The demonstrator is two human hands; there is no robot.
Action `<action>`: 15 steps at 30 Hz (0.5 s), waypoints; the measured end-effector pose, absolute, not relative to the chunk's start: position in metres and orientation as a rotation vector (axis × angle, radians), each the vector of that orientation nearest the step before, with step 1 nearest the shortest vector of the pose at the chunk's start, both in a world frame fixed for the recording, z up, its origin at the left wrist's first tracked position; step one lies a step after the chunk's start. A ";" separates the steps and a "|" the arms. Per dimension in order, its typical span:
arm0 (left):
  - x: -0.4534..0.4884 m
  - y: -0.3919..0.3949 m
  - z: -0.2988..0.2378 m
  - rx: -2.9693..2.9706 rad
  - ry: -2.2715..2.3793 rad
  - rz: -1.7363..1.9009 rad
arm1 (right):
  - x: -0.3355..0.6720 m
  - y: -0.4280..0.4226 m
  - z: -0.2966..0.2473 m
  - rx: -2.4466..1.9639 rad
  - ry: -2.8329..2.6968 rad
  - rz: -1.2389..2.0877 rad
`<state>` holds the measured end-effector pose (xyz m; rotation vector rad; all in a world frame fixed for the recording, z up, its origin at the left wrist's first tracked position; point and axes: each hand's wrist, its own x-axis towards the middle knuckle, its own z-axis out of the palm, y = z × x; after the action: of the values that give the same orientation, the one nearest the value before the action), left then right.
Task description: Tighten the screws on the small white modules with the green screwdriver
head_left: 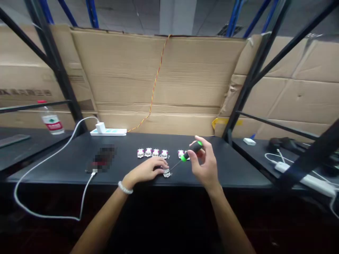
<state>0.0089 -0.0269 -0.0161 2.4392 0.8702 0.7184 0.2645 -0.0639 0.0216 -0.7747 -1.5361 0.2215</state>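
My right hand (205,164) is closed around the black and green handle of a screwdriver (192,150). Its thin shaft slants down and left to a small white part (166,173) near the table's front edge. The fingers of my left hand (149,168) press on that part and hold it against the tabletop. Just beyond my left hand, several similar white and magenta parts (148,152) stand in a row. A further white and magenta part (180,154) sits behind the screwdriver, partly hidden by it and my right hand.
On the black table (127,144), a phone-like blurred object (102,160) is joined by a white cable (46,157) to a charger (100,127) in a power strip (116,132). Cardboard (119,70) walls the back. Dark metal posts (246,81) flank the table. A bottle (53,121) stands left.
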 end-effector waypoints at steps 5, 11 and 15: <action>0.008 -0.025 -0.018 2.399 0.880 0.706 | 0.257 -0.060 0.013 -0.787 -1.593 0.205; 0.007 -0.023 -0.019 2.383 0.854 0.712 | 0.256 -0.060 0.011 -0.797 -1.613 0.178; 0.007 -0.023 -0.019 2.370 0.850 0.708 | 0.255 -0.058 0.010 -0.801 -1.623 0.196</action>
<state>0.0069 -0.0229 -0.0188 2.3696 0.8500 0.7076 0.2548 -0.0577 0.0103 -0.8008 -1.6234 0.1964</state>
